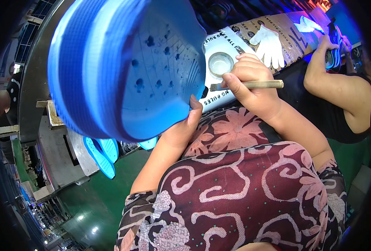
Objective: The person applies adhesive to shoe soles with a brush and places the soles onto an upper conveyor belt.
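Note:
A large blue foam shoe (164, 83), with small holes in its upper and a ribbed, banded sole edge, fills the upper left close to me. My left hand (191, 115) grips its lower right edge; the thumb shows, the other fingers are hidden behind the shoe. In my right hand (252, 79) is a small brush (261, 84), its wooden handle pointing right and its dark bristles facing the shoe, a little apart from it. Just beyond that hand, a round glass dish (221, 65) with pale contents stands on a white printed sheet (212, 98).
A white glove (270, 46) lies on brown printed cardboard (292, 35) beyond my right hand. Another person's arm (319, 75) reaches in at right, near blue-lit items. Blue shoe parts (101, 154) sit lower left above the green floor (95, 209). A dark curved metal edge (32, 96) runs along the left.

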The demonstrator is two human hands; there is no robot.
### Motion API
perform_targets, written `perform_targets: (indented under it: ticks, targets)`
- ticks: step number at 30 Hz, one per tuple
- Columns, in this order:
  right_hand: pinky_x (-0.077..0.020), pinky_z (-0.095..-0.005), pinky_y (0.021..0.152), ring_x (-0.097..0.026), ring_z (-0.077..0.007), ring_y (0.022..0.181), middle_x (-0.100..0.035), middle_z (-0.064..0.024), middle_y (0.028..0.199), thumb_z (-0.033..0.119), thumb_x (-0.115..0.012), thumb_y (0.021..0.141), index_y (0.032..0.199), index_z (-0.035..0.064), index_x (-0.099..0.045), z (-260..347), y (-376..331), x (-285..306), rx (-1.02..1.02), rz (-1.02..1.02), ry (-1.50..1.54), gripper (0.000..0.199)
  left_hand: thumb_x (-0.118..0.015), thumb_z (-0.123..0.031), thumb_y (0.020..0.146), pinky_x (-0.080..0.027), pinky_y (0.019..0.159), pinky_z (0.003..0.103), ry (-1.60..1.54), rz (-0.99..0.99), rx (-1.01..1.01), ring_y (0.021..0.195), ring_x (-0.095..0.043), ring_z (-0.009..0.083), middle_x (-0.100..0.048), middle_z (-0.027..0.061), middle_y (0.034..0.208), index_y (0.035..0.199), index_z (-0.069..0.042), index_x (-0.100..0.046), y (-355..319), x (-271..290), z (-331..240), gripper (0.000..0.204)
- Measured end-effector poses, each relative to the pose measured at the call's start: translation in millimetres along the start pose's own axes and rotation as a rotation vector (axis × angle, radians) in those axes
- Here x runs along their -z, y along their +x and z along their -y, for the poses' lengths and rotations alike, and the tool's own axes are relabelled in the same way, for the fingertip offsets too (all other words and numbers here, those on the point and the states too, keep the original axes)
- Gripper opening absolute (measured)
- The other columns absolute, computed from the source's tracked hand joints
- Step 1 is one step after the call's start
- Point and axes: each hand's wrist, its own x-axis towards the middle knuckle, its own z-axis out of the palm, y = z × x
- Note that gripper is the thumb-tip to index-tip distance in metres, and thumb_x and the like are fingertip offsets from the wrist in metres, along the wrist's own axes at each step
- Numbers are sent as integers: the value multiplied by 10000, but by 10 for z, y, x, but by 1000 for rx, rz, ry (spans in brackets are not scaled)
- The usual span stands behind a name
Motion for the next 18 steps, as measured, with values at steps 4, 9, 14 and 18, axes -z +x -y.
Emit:
perform_targets:
  ticks: [4, 9, 14, 18]
  targets:
    - [-402, -333, 645, -507, -234, 533, -554, -48, 552, 171, -667, 805, 594, 58, -604, 34, 8, -78, 55, -33, 79, 248, -647, 38, 771, -481, 765, 292, 40, 9, 12, 842, -626, 186, -631, 130, 953, 1045, 9, -512, 6, -4, -25, 308]
    - [-415, -341, 668, -528, -237, 545, -561, -52, 557, 166, -688, 783, 607, 63, -619, 52, -17, -23, 72, 7, 22, 215, -648, 32, 773, -481, 761, 288, 77, 29, 9, 845, -624, 181, -629, 122, 959, 1045, 2, -514, -2, -6, -9, 305]
    - [-428, -364, 709, -531, -239, 547, -570, -52, 563, 142, -686, 766, 629, 64, -639, 56, -15, -73, 103, -22, 58, 164, -649, 29, 773, -478, 771, 290, -57, -29, 10, 848, -618, 177, -627, 118, 959, 1052, -6, -506, -2, -50, 9, 315]
    - [-432, -369, 722, -531, -240, 547, -575, -55, 568, 146, -682, 765, 638, 60, -646, 100, -38, -69, 86, -11, 53, 158, -648, 30, 773, -475, 781, 296, -18, -27, 15, 845, -613, 176, -626, 114, 954, 1054, -9, -501, -12, -43, 12, 319]
